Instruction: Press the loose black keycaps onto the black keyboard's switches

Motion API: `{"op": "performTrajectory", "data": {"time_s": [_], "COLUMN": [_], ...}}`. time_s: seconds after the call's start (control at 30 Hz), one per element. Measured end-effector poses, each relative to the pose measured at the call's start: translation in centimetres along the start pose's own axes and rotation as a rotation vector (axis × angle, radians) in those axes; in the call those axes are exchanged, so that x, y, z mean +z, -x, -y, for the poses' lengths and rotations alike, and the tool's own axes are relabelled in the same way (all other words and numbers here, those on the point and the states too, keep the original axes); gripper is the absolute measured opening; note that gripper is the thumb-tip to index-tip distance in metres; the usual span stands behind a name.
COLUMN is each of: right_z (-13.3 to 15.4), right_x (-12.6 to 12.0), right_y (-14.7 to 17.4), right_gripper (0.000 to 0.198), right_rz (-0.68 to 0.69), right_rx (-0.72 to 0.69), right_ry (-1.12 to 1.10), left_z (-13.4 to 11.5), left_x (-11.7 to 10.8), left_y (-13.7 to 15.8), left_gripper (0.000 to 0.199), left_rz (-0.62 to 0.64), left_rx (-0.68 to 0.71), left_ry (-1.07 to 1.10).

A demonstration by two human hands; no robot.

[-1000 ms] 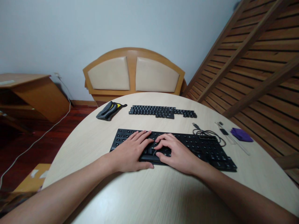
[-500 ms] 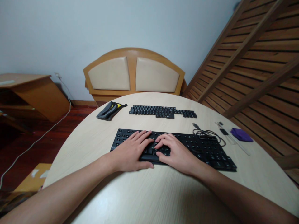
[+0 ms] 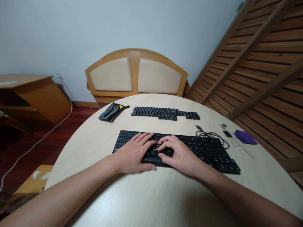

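A black keyboard (image 3: 213, 154) lies at a slant on the round table, many of its keycaps off and the bare switches showing. My left hand (image 3: 132, 154) rests flat over its left part, fingers spread on the keys and the thumb along the front edge. Over the middle of the keyboard, my right hand (image 3: 180, 154) is curled, thumb and fingertips close together on the keys; whatever is between them is too small and dark to make out. Behind the keyboard, loose black keycaps (image 3: 153, 112) stand in rows like a keyboard layout.
A grey and yellow pouch (image 3: 112, 112) lies back left on the table (image 3: 132, 201). At right are the coiled USB cable (image 3: 219, 138), a thin white stick (image 3: 246, 149), a small black brush-like piece (image 3: 227, 134) and a purple cloth (image 3: 245, 137). A padded headboard (image 3: 136, 72) stands behind.
Both hands and the keyboard stay in place; only the view has shifted very slightly.
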State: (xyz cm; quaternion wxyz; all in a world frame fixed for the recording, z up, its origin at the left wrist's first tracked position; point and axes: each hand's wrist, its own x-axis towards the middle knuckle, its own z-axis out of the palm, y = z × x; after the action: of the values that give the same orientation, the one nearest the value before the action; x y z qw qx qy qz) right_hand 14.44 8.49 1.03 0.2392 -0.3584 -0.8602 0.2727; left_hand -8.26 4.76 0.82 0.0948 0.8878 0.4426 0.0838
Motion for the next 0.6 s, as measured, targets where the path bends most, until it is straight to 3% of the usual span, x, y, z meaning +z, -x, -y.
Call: {"op": "performTrajectory", "data": {"time_s": [0.6], "right_z": [0.35], "right_x": [-0.03], "right_y": [0.03], "right_gripper": [0.010], "right_rz": [0.005], "right_rx": [-0.017], "right_ry": [0.032], "left_z": [0.02], "left_x": [-0.06], "left_y": [0.00], "left_gripper": [0.079], "left_rz": [-0.017], "left_rx": [0.000], "left_ry": [0.039]}}
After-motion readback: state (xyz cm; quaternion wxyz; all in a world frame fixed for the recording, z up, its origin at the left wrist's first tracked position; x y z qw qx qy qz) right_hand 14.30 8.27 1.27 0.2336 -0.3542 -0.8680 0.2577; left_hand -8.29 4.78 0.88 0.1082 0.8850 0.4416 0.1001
